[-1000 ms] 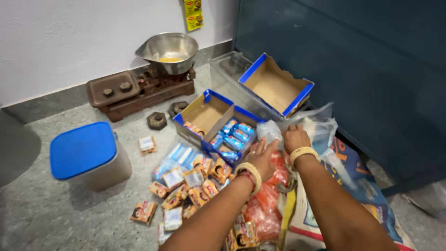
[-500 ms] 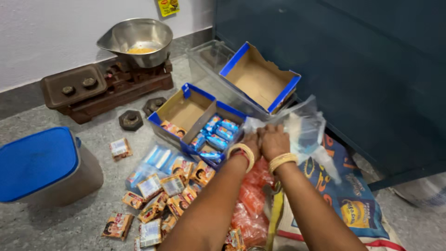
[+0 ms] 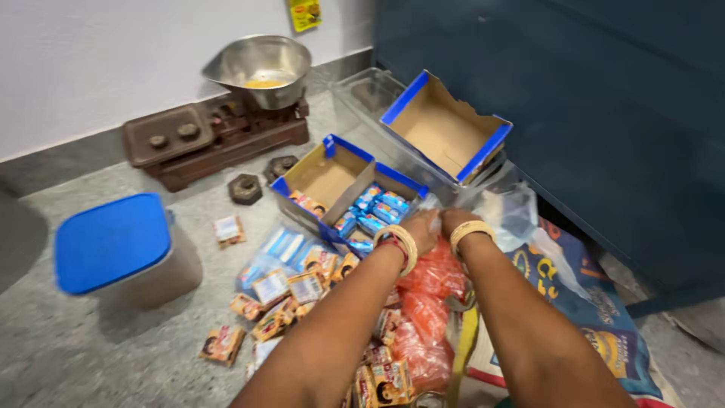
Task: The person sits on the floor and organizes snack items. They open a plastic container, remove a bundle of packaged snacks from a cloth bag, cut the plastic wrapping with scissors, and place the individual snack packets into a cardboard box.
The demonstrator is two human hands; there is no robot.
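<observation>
My left hand (image 3: 421,229) and my right hand (image 3: 455,221) are close together, both gripping the neck of a clear plastic bag (image 3: 507,211) that holds something pale. Each wrist wears a light bangle. Right under the hands lies an orange-red plastic packet (image 3: 425,302). Just to their left stands a blue-edged cardboard box (image 3: 332,181) with two sections; small blue packets (image 3: 375,209) fill the nearer section. Small orange and white packets (image 3: 291,291) are scattered on the grey floor below the box.
An open blue-edged box lid (image 3: 445,132) rests on a clear tray by a dark blue cabinet (image 3: 604,98). A balance scale with a steel pan (image 3: 260,68) stands by the wall, two hexagonal weights (image 3: 245,189) before it. A blue-lidded tub (image 3: 113,245) stands left; a printed sack (image 3: 589,317) lies right.
My hands have come together on the bag's neck; a second ago the left hand lay flat beside it. The bag is bunched tighter. The camera view shifted.
</observation>
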